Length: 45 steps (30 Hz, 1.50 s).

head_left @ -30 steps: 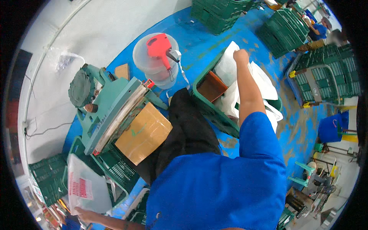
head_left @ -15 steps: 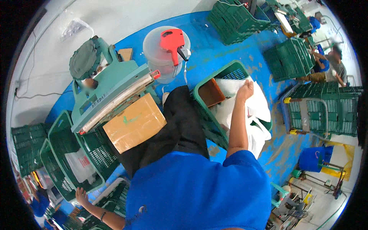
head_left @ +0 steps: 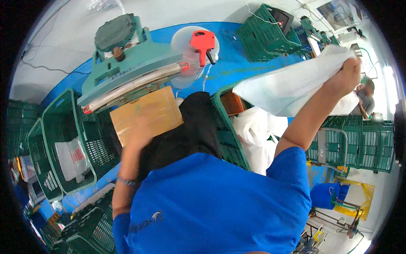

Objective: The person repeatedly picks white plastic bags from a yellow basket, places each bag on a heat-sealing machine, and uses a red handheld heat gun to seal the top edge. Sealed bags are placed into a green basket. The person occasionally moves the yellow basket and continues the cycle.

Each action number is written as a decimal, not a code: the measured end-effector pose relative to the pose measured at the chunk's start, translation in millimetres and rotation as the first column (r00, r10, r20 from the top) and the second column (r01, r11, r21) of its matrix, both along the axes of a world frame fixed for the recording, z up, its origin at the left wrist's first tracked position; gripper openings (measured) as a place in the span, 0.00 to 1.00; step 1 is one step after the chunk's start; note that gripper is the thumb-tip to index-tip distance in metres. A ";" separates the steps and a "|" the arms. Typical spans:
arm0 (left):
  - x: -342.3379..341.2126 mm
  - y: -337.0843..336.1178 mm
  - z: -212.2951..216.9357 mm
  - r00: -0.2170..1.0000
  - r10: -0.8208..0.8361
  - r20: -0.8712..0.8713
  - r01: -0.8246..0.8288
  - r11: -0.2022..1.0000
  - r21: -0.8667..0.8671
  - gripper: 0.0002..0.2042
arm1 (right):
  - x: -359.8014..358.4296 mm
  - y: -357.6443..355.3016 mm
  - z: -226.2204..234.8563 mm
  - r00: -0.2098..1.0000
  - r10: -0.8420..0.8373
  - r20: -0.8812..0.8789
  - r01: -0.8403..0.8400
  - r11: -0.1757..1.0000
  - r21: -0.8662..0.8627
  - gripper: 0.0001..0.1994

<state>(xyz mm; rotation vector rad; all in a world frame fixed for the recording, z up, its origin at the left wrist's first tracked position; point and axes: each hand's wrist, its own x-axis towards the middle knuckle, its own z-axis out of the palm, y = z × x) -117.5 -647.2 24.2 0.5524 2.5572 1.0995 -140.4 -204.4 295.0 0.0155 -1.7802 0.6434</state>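
Note:
My right hand [head_left: 347, 77], raised at the right, is closed on the corner of a white plastic bag [head_left: 292, 91]. The bag stretches from the hand back over a green crate [head_left: 231, 144]. More white bags [head_left: 258, 133] lie in that crate, beside a brown box-like thing [head_left: 232, 103]. My left hand [head_left: 141, 129] is over the near edge of a brown cardboard piece [head_left: 163, 108]; motion smears its fingers. This cardboard lies above my lap, in front of a green bag sealer [head_left: 131, 70].
A red tape-gun-like tool [head_left: 202, 44] rests on a translucent round tub [head_left: 179, 40]. At the left, a green crate [head_left: 50, 120] holds a white bag [head_left: 72, 158]. Stacked green crates [head_left: 359, 144] stand at the right. A person [head_left: 367, 99] is in the far right background.
My right hand has lifted a white bag up and to the right, out of the crate. My left hand has moved from the left crate's edge to the cardboard. The view has shifted.

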 end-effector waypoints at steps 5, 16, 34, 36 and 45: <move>22.6 69.3 26.8 0.919 -0.336 -0.206 0.376 0.903 0.207 0.38 | -45.2 -64.3 21.9 0.744 0.643 -0.180 -0.667 0.707 -0.233 0.21; 50.6 -65.7 119.1 0.854 0.460 -0.245 -0.382 0.872 0.305 0.19 | -64.1 -217.8 -32.5 0.161 0.975 0.151 -0.985 0.150 0.086 0.19; -57.2 -142.9 223.8 0.581 -0.443 -0.683 0.023 0.848 -0.530 0.03 | -37.5 -201.0 -57.1 0.330 0.581 0.744 -0.929 0.342 0.144 0.18; -46.9 -140.2 240.1 0.745 -0.459 -0.484 0.120 0.806 -0.579 0.03 | -35.4 -202.2 -53.9 0.424 0.438 0.792 -0.892 0.351 0.283 0.19; -28.8 -144.2 265.3 0.735 -0.012 -0.678 0.083 0.994 0.072 0.03 | -48.5 -198.6 -17.6 0.607 0.559 0.565 -0.771 0.587 0.248 0.04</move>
